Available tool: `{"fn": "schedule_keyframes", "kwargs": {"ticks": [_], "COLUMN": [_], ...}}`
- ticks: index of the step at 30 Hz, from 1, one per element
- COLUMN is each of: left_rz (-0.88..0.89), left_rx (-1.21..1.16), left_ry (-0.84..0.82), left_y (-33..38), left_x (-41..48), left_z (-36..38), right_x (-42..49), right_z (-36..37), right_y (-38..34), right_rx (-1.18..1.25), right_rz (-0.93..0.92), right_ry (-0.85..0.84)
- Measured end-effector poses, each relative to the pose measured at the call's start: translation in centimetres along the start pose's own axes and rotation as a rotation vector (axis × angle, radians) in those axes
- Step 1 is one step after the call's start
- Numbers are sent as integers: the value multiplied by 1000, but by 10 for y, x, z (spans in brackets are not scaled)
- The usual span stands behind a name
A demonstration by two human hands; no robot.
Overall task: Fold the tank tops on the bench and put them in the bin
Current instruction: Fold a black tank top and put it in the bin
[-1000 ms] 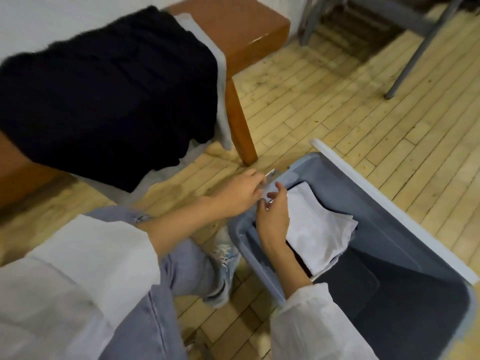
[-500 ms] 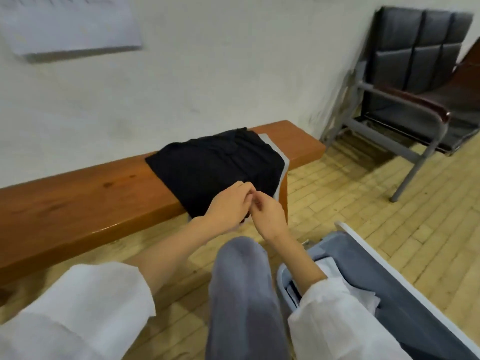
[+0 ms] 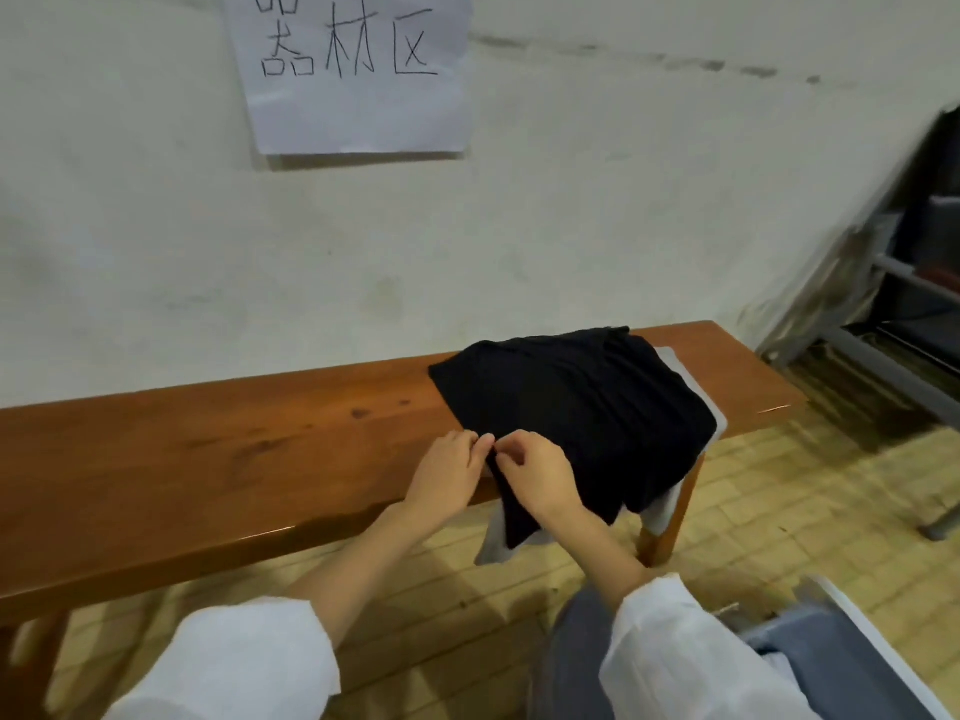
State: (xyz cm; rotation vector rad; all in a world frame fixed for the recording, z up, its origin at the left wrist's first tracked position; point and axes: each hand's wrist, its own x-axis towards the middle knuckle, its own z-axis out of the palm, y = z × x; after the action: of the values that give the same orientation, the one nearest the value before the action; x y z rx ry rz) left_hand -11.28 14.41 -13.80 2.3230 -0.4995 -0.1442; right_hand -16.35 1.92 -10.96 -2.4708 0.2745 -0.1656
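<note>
Pale plastered wall [image 3: 623, 226] fills the upper half of the view, with one sheet of paper [image 3: 358, 96] bearing handwritten characters stuck to it. Below it runs one long brown wooden bench [image 3: 208, 459] on a floor [image 3: 779, 511] of yellow wooden blocks. Two tank tops lie on the bench near its right end, stacked. The black tank top [image 3: 582, 418] is uppermost, spread from the back edge to the front edge and drooping over it. The grey tank top [image 3: 698, 389] lies under it, showing only as a strip along the right side and as two tails hanging below the front edge. One grey-blue bin [image 3: 841, 667] with a white rim stands on the floor at the lower right, well apart from the bench; only its near corner is in view. One metal-framed chair [image 3: 893, 376], blurred, stands beyond the bench's right end. Two hands, each from a white sleeve, meet at the black top's left border, close to the bench's front edge. The left hand [image 3: 449, 475] rests on the bare wood, its fingers [image 3: 480, 443] held close together and slightly bent, tips touching the cloth's border; its thumb is hidden, so I cannot tell whether it pinches. The right hand [image 3: 535, 472] lies on the black cloth with fingers curled tightly, nipping the fabric just beside the left fingertips.
</note>
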Motion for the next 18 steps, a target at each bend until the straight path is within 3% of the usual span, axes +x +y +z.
{"fn": "schedule_keyframes", "kwargs": {"ticks": [4,9,15,18], "left_rz": [-195,-299,-361,-445], "left_rx": [-359,-528,-588,-876], "left_ry": [17,-25,-21,-157], "left_y": [-15,-25,-21,-11], "left_x": [27,41,44,42], "left_z": [-15,-22,-26,-38], "right_x": [30,54,56,43], "right_z": [33,47,36,29], "right_y": [-5,0,-33,-69], "right_rx": [-164,-304,52,245], "right_rz": [64,69,138,61], "right_ry": [-10,125,339,356]}}
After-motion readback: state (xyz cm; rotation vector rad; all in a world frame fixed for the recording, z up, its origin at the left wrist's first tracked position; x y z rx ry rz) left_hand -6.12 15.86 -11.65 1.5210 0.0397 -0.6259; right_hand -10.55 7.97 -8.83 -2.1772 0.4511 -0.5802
